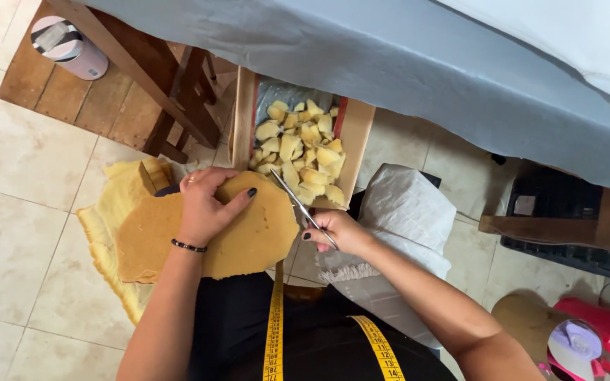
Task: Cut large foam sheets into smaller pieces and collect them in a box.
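Down low, left hand [206,208] spread flat on a round tan sheet of foam [248,236], fingers open and pressing, thumb stretched toward the right edge, dark bead bracelet [188,246] on the wrist. Right hand [337,231] closed around the handles of scissors [298,201], blades pointing up and away, tips just beside the sheet's upper right edge. Straight ahead, a cardboard box [356,134] lined with clear plastic, heaped with small yellow foam pieces [301,152]. Under the tan sheet, more yellow foam [111,212] lying on the tiled floor [15,212]. Yellow measuring tape [274,331] hanging over dark clothes. Near the right forearm, a white woven sack [404,212]. Overhead, grey cloth [390,56] draped across.
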